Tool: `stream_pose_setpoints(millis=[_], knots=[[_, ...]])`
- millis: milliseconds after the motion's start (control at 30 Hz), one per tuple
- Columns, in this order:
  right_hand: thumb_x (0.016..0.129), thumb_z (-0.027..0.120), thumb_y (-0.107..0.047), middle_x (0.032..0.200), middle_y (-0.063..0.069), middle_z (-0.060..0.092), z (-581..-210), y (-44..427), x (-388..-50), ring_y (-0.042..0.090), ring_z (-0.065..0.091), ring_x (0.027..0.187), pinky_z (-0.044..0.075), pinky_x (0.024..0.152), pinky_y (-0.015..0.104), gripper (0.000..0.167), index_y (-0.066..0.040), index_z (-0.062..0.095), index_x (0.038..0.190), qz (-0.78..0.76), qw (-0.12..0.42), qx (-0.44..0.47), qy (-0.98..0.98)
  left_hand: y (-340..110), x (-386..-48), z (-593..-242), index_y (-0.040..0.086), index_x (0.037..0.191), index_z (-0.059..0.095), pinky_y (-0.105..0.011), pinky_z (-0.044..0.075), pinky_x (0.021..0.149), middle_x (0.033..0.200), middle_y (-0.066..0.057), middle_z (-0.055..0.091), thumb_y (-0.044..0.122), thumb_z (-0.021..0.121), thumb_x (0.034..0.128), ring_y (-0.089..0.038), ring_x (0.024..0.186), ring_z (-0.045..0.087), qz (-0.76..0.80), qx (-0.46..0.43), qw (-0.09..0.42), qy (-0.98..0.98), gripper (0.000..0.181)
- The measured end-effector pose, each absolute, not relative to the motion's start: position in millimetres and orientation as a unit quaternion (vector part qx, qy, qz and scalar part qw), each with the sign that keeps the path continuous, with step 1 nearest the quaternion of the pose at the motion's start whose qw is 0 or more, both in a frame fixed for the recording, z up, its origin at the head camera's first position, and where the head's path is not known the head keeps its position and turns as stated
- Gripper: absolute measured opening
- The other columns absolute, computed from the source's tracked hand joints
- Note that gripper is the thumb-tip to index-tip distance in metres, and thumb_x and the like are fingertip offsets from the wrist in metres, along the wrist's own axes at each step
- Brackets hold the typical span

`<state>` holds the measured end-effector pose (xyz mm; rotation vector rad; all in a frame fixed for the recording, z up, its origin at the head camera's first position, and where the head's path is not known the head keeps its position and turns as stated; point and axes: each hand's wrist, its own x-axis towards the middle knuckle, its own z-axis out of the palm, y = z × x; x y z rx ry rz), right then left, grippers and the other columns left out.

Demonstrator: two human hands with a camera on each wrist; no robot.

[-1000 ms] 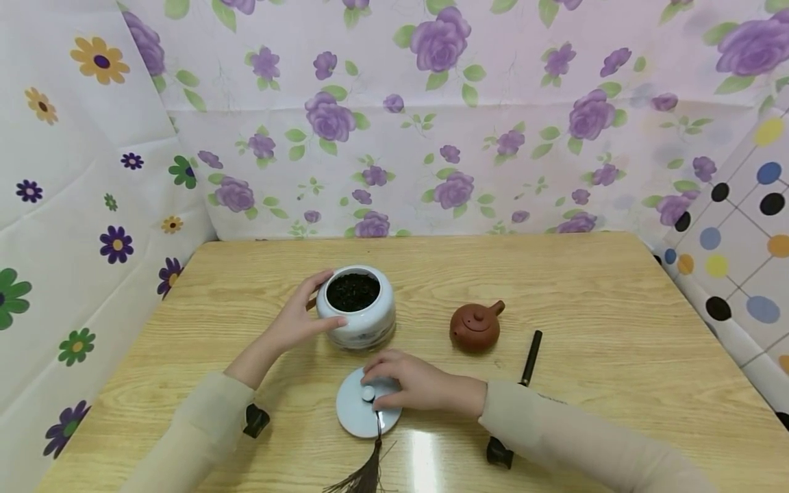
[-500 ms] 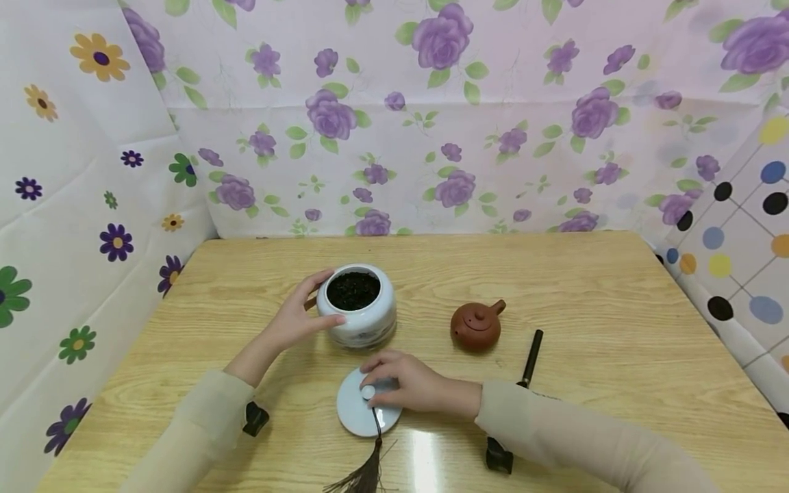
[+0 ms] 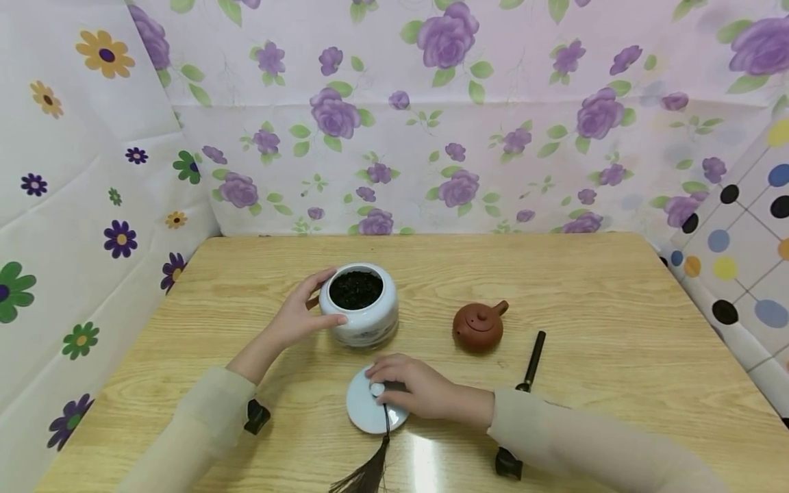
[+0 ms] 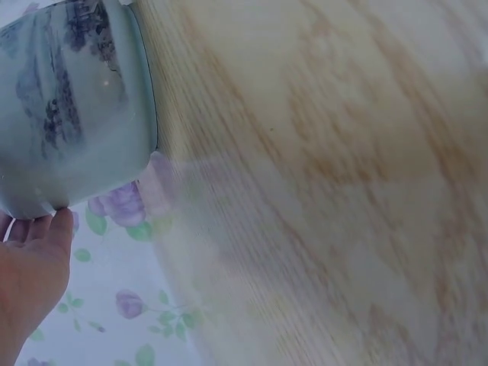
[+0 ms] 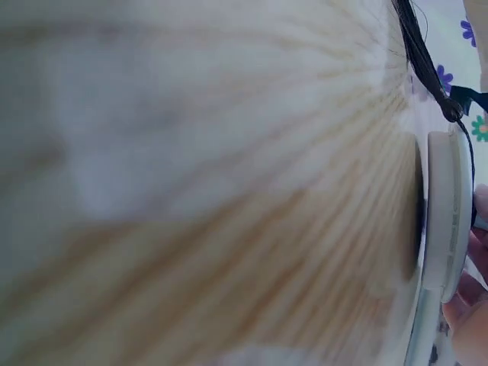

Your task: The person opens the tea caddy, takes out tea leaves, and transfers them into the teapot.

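A white porcelain jar [image 3: 377,327] with a dark painted pattern stands upright on the table, full of dark loose leaves that look like tea. My left hand [image 3: 294,320] grips its left side, thumb in front and fingers behind; the left wrist view shows fingertips against the jar wall [image 4: 72,114]. In front of the jar is a round pale lid [image 3: 362,409], whose knob my right hand [image 3: 425,390] pinches between thumb and fingers. A dark tassel [image 3: 370,472] hangs from the knob. Seen edge-on in the right wrist view, the lid [image 5: 441,206] appears just off the tabletop.
A small reddish-brown teapot [image 3: 478,330] sits right of the jar. Nearer my right sleeve lies a slim black-handled tool [image 3: 535,357], its lower part hidden by the arm. Patterned cloths [image 3: 401,157] stand behind and beside the wooden table [image 3: 585,287].
My right hand's fingers have closed on the knob, and the lid has shifted slightly to the right with its tassel. The left hand stays on the jar.
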<state>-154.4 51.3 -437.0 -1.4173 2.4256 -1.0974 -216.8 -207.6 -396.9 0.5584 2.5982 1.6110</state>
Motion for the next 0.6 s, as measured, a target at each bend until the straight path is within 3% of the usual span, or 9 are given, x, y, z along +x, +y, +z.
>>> stream_pose_setpoints(millis=[367,600], knots=[[0.092,0.062,-0.014,0.126,0.010,0.061,-424.6,60.0,-147.1,0.030,0.050,0.126,0.041,0.108,0.039,0.027,-0.002,0.065,0.117,-0.375,0.048,-0.459,0.804,-208.5,-216.8,-397.9,0.001,0.146,0.031,-0.055,0.032,0.111,0.149,-0.018,0.034,0.004,0.078,0.0773,-0.033,0.137,0.032,0.532,0.180,0.013,0.827,0.083],[0.090,0.063,-0.010,0.123,0.013,0.062,-413.4,62.9,-144.8,0.030,0.052,0.123,0.043,0.106,0.041,0.025,0.000,0.064,0.113,-0.396,0.027,-0.445,0.802,-207.7,-217.7,-399.0,0.001,0.147,0.030,-0.054,0.031,0.112,0.149,-0.018,0.035,0.005,0.077,0.0780,-0.033,0.138,0.031,0.535,0.180,0.019,0.825,0.084]])
